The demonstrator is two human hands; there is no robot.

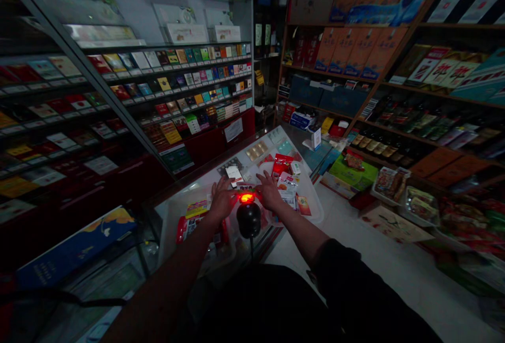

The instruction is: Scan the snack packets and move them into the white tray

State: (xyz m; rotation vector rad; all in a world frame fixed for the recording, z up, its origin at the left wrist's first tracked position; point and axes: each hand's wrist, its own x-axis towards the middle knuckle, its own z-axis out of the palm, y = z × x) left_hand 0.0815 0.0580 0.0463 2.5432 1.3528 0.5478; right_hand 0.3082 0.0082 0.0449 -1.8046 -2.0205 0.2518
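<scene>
My left hand [221,199] and right hand [269,191], both flat and empty, beside the rounded black scanner [248,215] on my glossy glass worktop [272,140].

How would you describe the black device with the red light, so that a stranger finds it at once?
Start at the glass counter in front of the wall of small packs. Near its front edge, both hands lie flat on it; the left hand and the right hand flank a round black scanner. Alone among the flat colourful packets, it glows red on top and trails a cable.
</scene>
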